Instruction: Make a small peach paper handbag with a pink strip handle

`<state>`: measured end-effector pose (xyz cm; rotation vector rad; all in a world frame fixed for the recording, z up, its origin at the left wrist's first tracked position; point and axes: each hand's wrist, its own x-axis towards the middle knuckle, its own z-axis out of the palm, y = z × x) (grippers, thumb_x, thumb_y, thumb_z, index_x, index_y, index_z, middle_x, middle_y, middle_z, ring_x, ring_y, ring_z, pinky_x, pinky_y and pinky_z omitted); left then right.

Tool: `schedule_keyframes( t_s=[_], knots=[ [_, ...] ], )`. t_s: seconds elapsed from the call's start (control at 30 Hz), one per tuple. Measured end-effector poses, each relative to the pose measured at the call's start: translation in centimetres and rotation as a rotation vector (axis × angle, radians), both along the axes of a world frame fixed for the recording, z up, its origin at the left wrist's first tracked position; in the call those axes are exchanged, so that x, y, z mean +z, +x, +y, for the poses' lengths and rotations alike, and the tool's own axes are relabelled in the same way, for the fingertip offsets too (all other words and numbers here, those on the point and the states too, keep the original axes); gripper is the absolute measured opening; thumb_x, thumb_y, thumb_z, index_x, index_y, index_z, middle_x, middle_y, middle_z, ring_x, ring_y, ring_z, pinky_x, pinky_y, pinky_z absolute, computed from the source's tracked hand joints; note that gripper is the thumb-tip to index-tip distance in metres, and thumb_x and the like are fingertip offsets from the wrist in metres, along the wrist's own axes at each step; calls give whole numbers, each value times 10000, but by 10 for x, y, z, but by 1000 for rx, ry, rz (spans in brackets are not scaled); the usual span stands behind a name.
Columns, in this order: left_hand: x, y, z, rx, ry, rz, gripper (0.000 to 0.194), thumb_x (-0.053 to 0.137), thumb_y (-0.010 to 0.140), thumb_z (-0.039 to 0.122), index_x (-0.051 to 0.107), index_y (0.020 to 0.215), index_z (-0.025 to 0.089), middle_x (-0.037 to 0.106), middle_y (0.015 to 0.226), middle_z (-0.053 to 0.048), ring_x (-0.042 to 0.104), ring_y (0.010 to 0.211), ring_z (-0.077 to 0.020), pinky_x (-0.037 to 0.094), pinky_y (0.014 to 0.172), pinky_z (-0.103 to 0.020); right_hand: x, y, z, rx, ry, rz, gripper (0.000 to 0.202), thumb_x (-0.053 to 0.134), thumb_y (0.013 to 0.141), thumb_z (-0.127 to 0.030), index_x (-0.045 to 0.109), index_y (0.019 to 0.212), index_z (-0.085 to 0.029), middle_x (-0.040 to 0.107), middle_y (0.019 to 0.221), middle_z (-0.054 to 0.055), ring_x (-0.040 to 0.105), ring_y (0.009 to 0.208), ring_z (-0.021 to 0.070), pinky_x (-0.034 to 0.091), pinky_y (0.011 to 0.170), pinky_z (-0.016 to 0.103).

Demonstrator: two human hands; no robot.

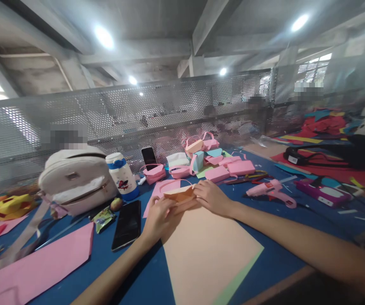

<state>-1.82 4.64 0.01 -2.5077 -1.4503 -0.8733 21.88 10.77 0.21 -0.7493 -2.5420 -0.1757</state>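
Note:
A small folded orange paper piece (180, 195), box-like with a flap, lies between my two hands. My left hand (157, 216) is closed on its left end, fingers curled around the edge. At its right end my right hand (213, 198) grips the paper with bent fingers. A thin pink paper strip (173, 182) arcs just behind it; whether the two are joined I cannot tell. Beneath lies a large peach paper sheet (209, 250), with a green sheet (238, 277) showing along its right edge. Pink paper (153, 199) lies just beyond my left hand.
Pink paper bags (217, 173) stand behind my hands. A pink glue gun (271, 190) and pliers (254, 176) lie to the right. Leftward are a phone (127, 224), a bottle (122, 176), a white backpack (77, 178) and pink paper (49, 267). A perforated metal panel (170, 114) borders the table.

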Motion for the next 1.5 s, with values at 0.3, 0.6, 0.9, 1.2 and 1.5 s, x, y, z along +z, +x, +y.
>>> schedule_keyframes(
  t_s=[0.3, 0.6, 0.9, 1.2, 1.5],
  knots=[
    [-5, -4, 0, -53, 2, 23, 254, 465, 898, 91, 678, 947, 219, 747, 916, -42, 635, 859, -217, 339, 861, -389, 2, -1, 0, -5, 2, -3, 117, 546, 953, -116, 605, 868, -170, 645, 980, 69, 499, 954, 232, 357, 834, 358],
    [-7, -9, 2, -47, 11, 21, 261, 469, 883, 92, 672, 986, 218, 736, 946, -54, 624, 881, -228, 341, 864, -401, 0, 0, -1, 11, -12, 41, 132, 505, 955, -83, 583, 896, -171, 648, 955, 68, 502, 919, 227, 365, 814, 344],
    [-7, -6, 3, -41, 16, 11, 251, 468, 886, 87, 683, 913, 213, 742, 892, -46, 622, 828, -207, 346, 850, -393, 2, -2, -4, -20, -26, 77, 193, 486, 928, -26, 559, 830, -175, 635, 883, 61, 494, 879, 223, 354, 763, 335],
    [-7, -6, 0, -66, 8, 0, 290, 453, 896, 77, 653, 1051, 219, 735, 1033, -58, 630, 944, -218, 356, 917, -403, -5, 0, -1, -2, -14, 75, 141, 493, 916, -72, 559, 854, -179, 619, 905, 62, 477, 891, 227, 361, 798, 348],
    [-9, -4, -1, -69, 20, -11, 298, 436, 925, 89, 634, 1098, 230, 734, 1025, -54, 639, 923, -212, 362, 898, -387, -3, -1, -2, 6, -18, 73, 162, 485, 917, -47, 582, 855, -161, 617, 887, 76, 473, 871, 232, 353, 772, 354]
  ],
)
